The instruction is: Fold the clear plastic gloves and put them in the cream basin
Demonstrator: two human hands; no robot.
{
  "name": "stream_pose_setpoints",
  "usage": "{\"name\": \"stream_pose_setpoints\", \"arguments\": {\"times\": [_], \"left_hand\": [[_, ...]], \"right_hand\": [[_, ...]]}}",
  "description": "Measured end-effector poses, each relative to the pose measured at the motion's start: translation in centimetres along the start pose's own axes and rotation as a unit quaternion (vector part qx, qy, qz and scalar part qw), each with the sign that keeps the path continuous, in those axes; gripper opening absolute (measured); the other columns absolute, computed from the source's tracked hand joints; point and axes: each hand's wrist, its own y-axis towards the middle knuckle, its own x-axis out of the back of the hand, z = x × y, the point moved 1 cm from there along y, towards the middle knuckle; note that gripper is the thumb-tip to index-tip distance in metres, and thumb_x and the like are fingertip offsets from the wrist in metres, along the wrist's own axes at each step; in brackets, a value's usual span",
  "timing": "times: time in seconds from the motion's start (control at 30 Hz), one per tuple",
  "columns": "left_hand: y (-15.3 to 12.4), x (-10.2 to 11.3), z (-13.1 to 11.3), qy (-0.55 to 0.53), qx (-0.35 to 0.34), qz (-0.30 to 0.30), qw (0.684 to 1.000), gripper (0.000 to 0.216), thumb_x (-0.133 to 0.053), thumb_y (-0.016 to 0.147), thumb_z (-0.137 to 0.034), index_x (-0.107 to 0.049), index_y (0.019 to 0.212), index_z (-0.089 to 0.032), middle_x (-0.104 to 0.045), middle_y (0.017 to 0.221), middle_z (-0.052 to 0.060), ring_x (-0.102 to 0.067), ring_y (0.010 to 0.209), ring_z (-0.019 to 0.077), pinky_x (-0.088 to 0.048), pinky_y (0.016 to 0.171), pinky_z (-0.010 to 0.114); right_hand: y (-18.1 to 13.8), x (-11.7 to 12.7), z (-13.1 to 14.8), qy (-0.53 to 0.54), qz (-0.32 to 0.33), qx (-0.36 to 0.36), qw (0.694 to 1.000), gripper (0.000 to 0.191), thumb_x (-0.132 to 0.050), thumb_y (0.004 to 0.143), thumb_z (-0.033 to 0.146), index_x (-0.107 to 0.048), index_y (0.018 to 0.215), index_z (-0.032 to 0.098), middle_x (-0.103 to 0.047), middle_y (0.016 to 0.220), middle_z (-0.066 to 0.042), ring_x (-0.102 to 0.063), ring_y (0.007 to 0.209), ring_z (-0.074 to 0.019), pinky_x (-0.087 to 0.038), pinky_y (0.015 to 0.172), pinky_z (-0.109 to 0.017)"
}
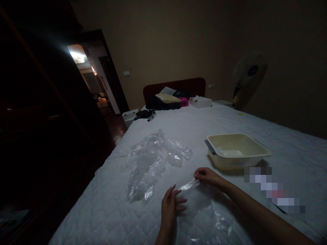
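A clear plastic bag point(201, 207) lies flat on the white quilted bed point(102, 211) in front of me. My left hand point(170, 204) pinches its near-left top edge, fingers closed on the film. At the far end of the same edge, my right hand point(208, 177) grips the bag's top corner. The edge stretches between both hands. A pile of crumpled clear plastic bags point(150, 163) rests on the bed to the left of my hands.
A cream plastic basin point(236, 151) stands just beyond my right hand. Pillows, dark clothes and a white box point(200, 101) lie by the red headboard point(176, 85). A standing fan point(249, 76) is at the right wall. The bed's left edge drops into a dark floor; a lit doorway point(84, 71) lies beyond.
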Motion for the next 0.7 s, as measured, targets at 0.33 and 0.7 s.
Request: {"name": "stream_pose_setpoints", "arguments": {"times": [0.33, 0.7], "left_hand": [[-0.1, -0.3, -0.6, -0.034, 0.051, 0.020, 0.998, 0.059, -0.073, 0.060, -0.052, -0.059, 0.104, -0.015, -0.061, 0.110, 0.018, -0.066, 0.080, 0.0259, -0.052, 0.058, 0.030], [-0.2, 0.2, -0.1, 0.141, -0.111, -0.017, 0.984, 0.048, -0.063, 0.076, -0.032, -0.053, 0.121, -0.018, -0.051, 0.126, 0.012, -0.047, 0.117, 0.0261, -0.033, 0.100, 0.039]], "right_hand": [[1.8, 1.3, 0.2, -0.057, -0.002, 0.053, 0.997, 0.039, -0.064, 0.065, 0.053, -0.062, 0.073, 0.014, -0.056, 0.060, 0.001, -0.049, 0.052, -0.0099, -0.037, 0.049, -0.022], [6.2, 1.4, -2.5, -0.165, -0.089, 0.098, 0.977, 0.053, -0.061, 0.068, 0.047, -0.052, 0.110, 0.018, -0.061, 0.077, -0.002, -0.057, 0.058, -0.0145, -0.044, 0.051, -0.026]]}}
